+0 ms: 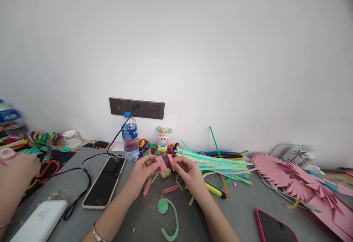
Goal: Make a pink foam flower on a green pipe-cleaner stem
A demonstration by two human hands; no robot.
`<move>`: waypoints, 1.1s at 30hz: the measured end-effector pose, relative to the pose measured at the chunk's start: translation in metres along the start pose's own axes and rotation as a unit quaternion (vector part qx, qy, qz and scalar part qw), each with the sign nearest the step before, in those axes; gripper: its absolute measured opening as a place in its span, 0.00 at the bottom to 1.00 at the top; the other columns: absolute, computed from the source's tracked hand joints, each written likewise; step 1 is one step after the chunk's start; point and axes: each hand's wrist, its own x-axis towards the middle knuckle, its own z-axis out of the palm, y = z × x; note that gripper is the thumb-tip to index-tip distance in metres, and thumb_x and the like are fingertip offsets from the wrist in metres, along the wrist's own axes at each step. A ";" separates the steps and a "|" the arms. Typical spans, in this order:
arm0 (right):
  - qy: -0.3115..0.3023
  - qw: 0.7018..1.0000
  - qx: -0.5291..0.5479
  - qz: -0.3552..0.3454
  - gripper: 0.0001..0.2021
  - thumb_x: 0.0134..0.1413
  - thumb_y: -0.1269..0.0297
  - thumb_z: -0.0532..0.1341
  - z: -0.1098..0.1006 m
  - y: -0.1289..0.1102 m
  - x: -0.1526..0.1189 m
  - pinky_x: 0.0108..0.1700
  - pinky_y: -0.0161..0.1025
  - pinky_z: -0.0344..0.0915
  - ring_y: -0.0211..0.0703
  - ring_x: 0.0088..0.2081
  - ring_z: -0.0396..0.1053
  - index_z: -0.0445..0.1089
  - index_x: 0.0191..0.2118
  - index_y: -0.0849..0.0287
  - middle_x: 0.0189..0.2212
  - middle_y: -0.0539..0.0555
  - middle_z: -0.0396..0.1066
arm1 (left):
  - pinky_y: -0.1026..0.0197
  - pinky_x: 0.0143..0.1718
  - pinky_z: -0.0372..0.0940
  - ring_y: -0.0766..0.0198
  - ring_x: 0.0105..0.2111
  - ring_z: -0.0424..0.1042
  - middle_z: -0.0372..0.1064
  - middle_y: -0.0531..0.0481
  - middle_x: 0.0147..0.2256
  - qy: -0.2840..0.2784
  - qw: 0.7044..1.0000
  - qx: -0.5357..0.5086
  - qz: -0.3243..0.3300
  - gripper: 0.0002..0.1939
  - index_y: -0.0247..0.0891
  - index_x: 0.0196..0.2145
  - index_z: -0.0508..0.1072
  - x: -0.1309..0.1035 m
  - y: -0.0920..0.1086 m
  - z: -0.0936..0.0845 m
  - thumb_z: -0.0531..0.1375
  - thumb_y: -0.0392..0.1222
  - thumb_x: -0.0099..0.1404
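Here the person is working two pink parts at once: the left hand (146, 171) is pinching a pink strip (162, 164) between thumb and fingers, while the right hand (190, 169) is gripping a smaller-looking pink tab (170, 161). Neither grip is standing loose; both are closing on material. For good shaping, light, even pressure is probably serving best, since the soft-looking pile could be flattening under a hard squeeze. The wrists are wanting to be steady, with the two ends lining up squarely before any pressing or bending. And where is the pink sitting? The strip is poking up and slanting out beyond the left fingertips, leaving much of its face showing; the tab is standing at the right fingertips, leaning toward its partner. A narrow gap is showing between them up top, though whether they are joining lower down, nobody can tell from here. Just beneath, a yellowish block (166, 174) is lying near the strip, contact unclear. On the grey surface (237, 216), a loose pink piece (147, 186) is resting below the left hand, and a green coil (162, 206) is curling nearer the person.
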 end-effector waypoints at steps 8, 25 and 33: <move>-0.020 0.999 -0.031 0.003 0.10 0.51 0.58 0.62 0.009 0.008 -0.002 0.27 0.35 0.57 0.38 0.24 0.61 0.69 0.28 0.60 0.23 0.50 0.67 | 0.65 0.33 0.70 0.64 0.31 0.72 0.72 0.49 0.31 -0.004 0.999 0.033 0.008 0.12 0.37 0.32 0.74 -0.002 -0.001 0.004 0.67 0.48 0.54; -0.018 0.999 -0.030 0.009 0.09 0.49 0.60 0.63 0.012 0.009 -0.002 0.27 0.35 0.58 0.39 0.24 0.62 0.68 0.25 0.60 0.21 0.50 0.66 | 0.60 0.36 0.71 0.64 0.30 0.71 0.72 0.50 0.29 -0.015 0.999 -0.022 0.017 0.11 0.36 0.32 0.74 -0.002 -0.007 0.008 0.68 0.45 0.54; -0.027 0.999 0.018 0.035 0.12 0.46 0.56 0.65 0.012 0.010 -0.002 0.27 0.35 0.60 0.39 0.23 0.65 0.66 0.26 0.59 0.22 0.50 0.67 | 0.62 0.36 0.69 0.64 0.31 0.71 0.72 0.50 0.30 -0.011 1.000 0.005 0.023 0.11 0.36 0.31 0.75 -0.003 -0.009 0.007 0.67 0.44 0.53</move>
